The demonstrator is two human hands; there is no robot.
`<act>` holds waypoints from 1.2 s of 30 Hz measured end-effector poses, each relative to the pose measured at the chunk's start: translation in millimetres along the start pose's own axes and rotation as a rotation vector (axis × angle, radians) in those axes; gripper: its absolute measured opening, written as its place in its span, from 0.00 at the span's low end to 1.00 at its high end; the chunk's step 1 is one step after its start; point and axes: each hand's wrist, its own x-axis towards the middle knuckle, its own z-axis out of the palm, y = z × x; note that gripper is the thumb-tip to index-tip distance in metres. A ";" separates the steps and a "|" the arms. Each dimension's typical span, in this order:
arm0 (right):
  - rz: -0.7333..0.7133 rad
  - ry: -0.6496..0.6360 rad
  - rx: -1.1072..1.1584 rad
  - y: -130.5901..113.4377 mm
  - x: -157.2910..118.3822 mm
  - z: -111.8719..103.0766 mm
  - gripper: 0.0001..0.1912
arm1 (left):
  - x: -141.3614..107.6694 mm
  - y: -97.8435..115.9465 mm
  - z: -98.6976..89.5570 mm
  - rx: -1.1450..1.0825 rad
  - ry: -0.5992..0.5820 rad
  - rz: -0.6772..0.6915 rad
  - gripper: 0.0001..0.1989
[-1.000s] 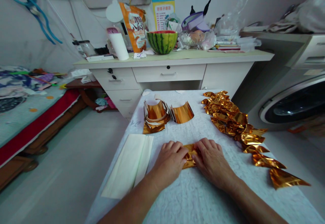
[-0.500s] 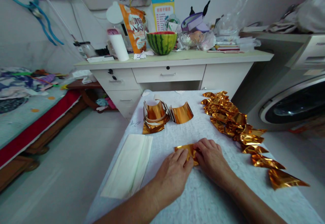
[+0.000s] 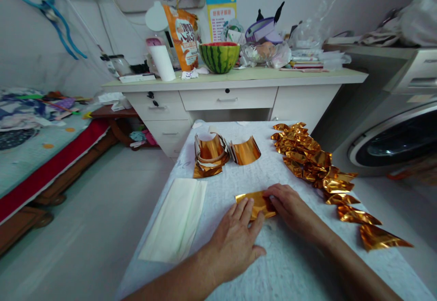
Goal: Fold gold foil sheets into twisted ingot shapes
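Observation:
A small rectangle of gold foil paper (image 3: 260, 203) lies on the cloth-covered table in front of me. My left hand (image 3: 239, 230) rests on its left part, palm down, fingers stretched and thumb spread to the side. At the right edge of the foil paper, my right hand (image 3: 288, 207) has its fingers bent and closed on the edge; the fingertips are partly hidden. To the right runs a heap of folded gold foil pieces (image 3: 307, 155), with several lying in a line toward me. Beyond my hands stand curled stacks of gold foil sheets (image 3: 210, 148) and another curled sheet (image 3: 246, 150).
A folded pale sheet (image 3: 175, 219) lies left of my hands. Past the table stands a desk (image 3: 228, 98) with a watermelon-patterned bowl (image 3: 219, 58), an orange pouch (image 3: 184, 39) and plastic bags. A washing machine (image 3: 385, 100) is at right, a bed (image 3: 51, 155) at left.
My right hand has shifted slightly right along the foil paper, and my left hand has opened with its thumb spread out. More of the foil paper's surface shows between them.

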 end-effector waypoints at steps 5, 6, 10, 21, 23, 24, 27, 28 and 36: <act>-0.058 -0.076 -0.033 1.2 -5.3 -6.5 0.16 | -1.2 2.0 -0.9 -0.014 0.007 -0.004 0.34; -0.056 -0.075 -0.059 1.1 -7.0 -5.4 0.16 | -1.2 1.9 -1.3 -0.021 0.008 -0.008 0.34; -0.008 -0.047 -0.219 -3.6 -14.4 2.8 0.18 | -0.2 0.8 -3.2 -0.064 0.015 -0.013 0.32; 0.056 0.086 -0.202 -11.3 -22.9 21.8 0.14 | 1.9 1.7 -11.2 -0.105 0.001 0.052 0.30; 0.067 0.137 -0.193 -11.7 -23.6 25.1 0.13 | 1.3 1.3 -10.6 -0.100 0.002 0.054 0.29; 0.072 0.158 -0.192 -12.5 -23.7 26.4 0.13 | 1.2 0.9 -10.1 -0.100 0.001 0.058 0.29; 0.093 0.189 -0.201 -15.9 -23.8 29.0 0.11 | 1.3 -0.6 -9.1 -0.109 0.006 0.065 0.30; 0.100 0.194 -0.203 -16.8 -23.8 29.6 0.10 | 1.5 -1.1 -9.4 -0.114 0.011 0.066 0.29; 0.117 0.206 -0.212 -17.3 -24.1 32.1 0.09 | 3.4 -2.8 -16.3 -0.144 0.012 0.030 0.18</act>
